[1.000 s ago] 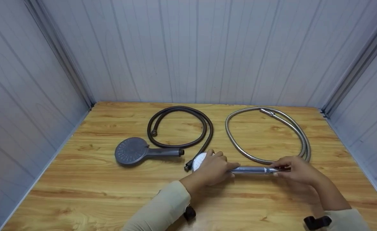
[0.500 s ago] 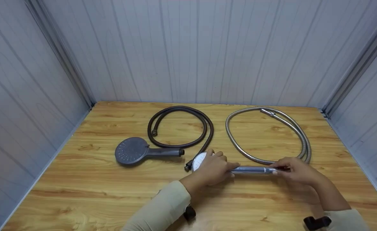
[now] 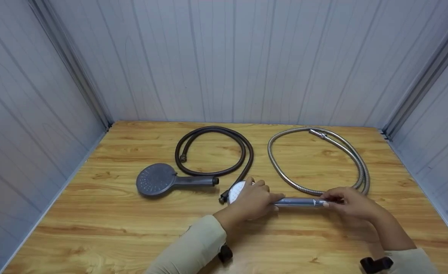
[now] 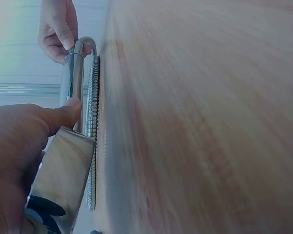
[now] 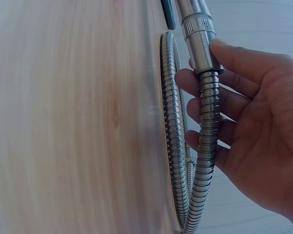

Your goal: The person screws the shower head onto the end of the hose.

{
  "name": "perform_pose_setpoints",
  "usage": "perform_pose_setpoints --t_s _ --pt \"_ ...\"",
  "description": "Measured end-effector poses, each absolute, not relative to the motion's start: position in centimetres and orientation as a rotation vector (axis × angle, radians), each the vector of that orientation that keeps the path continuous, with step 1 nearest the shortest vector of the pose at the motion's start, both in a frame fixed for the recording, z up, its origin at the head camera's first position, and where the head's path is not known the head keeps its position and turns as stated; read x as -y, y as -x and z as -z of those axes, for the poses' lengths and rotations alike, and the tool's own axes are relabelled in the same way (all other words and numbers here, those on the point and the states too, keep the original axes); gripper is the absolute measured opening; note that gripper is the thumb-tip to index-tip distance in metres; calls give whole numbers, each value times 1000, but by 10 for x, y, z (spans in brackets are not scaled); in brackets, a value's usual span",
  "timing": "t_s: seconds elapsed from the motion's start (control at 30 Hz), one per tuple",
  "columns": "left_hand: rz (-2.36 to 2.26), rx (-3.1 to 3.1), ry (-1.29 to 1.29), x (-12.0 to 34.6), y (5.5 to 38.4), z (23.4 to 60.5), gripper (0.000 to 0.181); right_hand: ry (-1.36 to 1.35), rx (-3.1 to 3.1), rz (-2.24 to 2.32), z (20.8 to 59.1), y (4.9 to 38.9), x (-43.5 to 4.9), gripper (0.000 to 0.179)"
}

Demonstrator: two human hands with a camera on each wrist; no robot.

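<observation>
My left hand (image 3: pixel 252 201) grips a chrome shower head (image 3: pixel 294 201) near its white spray face, which the fingers partly cover. In the left wrist view, the thumb lies along the neck, with the shiny back of the head (image 4: pixel 63 170) below it. At the handle's far end, my right hand (image 3: pixel 351 203) pinches the metal connector (image 5: pixel 201 51) of a silver shower hose (image 5: pixel 208 122). Thumb and index finger press on the connector, while the other fingers curl loosely behind the hose. Connector and handle end stand in line, meeting end to end.
A dark grey shower head (image 3: pixel 156 179) lies at left on the wooden table (image 3: pixel 94 228). Behind it a black hose (image 3: pixel 250 152) is coiled, its one end near the chrome head. The silver hose's loop (image 3: pixel 271 152) spreads at back right. Pale panels (image 3: pixel 224 61) enclose the table.
The fingers of my right hand have shifted slightly left around the connector, covering more of the hose behind it. My left hand and the chrome shower head stay in place.
</observation>
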State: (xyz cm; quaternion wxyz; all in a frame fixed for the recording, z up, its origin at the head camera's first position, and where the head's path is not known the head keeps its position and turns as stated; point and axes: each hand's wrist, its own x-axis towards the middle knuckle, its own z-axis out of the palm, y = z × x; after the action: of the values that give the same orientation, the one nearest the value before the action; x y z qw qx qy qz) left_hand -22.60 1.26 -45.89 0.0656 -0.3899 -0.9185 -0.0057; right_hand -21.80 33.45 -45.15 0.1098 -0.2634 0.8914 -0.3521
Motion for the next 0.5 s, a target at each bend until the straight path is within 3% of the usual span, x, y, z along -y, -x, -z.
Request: perform_pose_setpoints --t_s 0.5 --pt "8 2746 1207 -10 226 461 43 708 -2670 1019 455 217 -332 40"
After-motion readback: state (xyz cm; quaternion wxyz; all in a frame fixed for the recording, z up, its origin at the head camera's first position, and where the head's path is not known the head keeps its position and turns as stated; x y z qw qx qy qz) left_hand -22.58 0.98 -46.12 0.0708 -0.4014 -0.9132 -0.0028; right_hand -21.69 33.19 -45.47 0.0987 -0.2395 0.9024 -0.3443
